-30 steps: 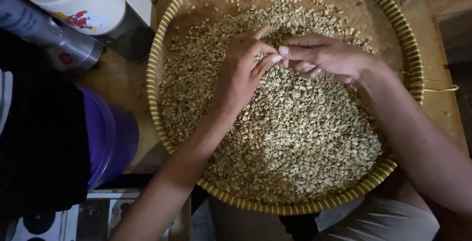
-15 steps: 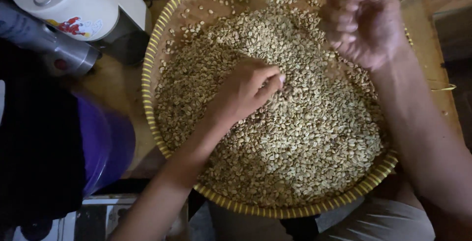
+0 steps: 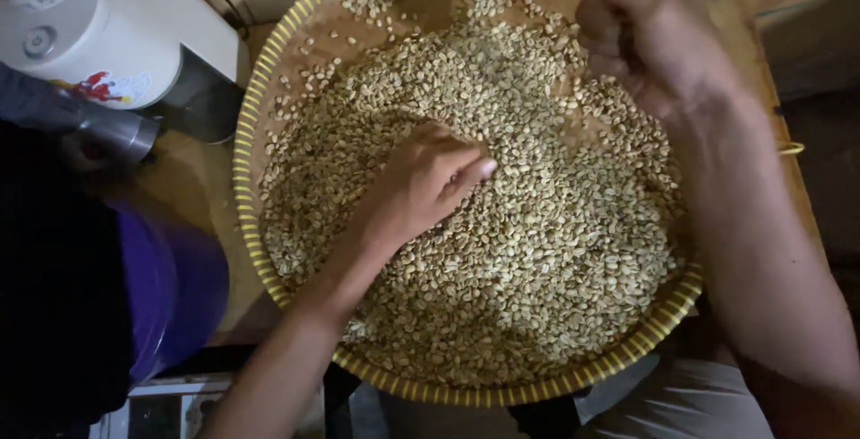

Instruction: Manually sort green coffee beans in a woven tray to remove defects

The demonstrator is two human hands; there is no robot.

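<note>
Round woven tray with yellow-striped rim, filling most of the table. Heaped across it, pale green coffee beans, thinner toward the far edge. Purple tub and white appliance off to the left. Left hand down on the beans mid-tray, fingers loosely curled. Right hand raised over the far rim, curled narrow; contents impossible to tell.

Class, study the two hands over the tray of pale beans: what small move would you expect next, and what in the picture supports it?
Probably the left hand, fingertips down in the beans, pinches one out. The right hand is curled and raised by the woven tray's far rim, seemingly busy.
</note>
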